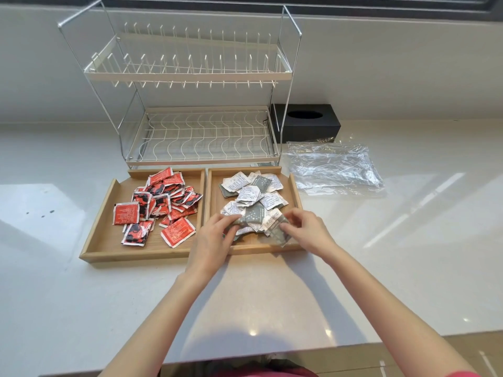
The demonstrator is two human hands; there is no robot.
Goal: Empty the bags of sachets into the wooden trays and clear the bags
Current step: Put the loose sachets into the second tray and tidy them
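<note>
Two wooden trays sit side by side on the white counter. The left tray [103,240] holds a loose pile of red and black sachets [160,205]. The right tray [295,194] holds grey and white sachets [253,191]. My left hand [212,235] and my right hand [307,227] both rest at the near end of the right tray, fingers pinching into the grey and white sachets there. A thin clear film seems to lie under my right fingers; whether it is a bag I cannot tell. An empty clear plastic bag [334,167] lies flat on the counter right of the trays.
A white two-tier wire dish rack [201,137] stands directly behind the trays. A black tissue box [307,119] sits behind the clear bag at the wall. The counter's front edge runs close below my forearms.
</note>
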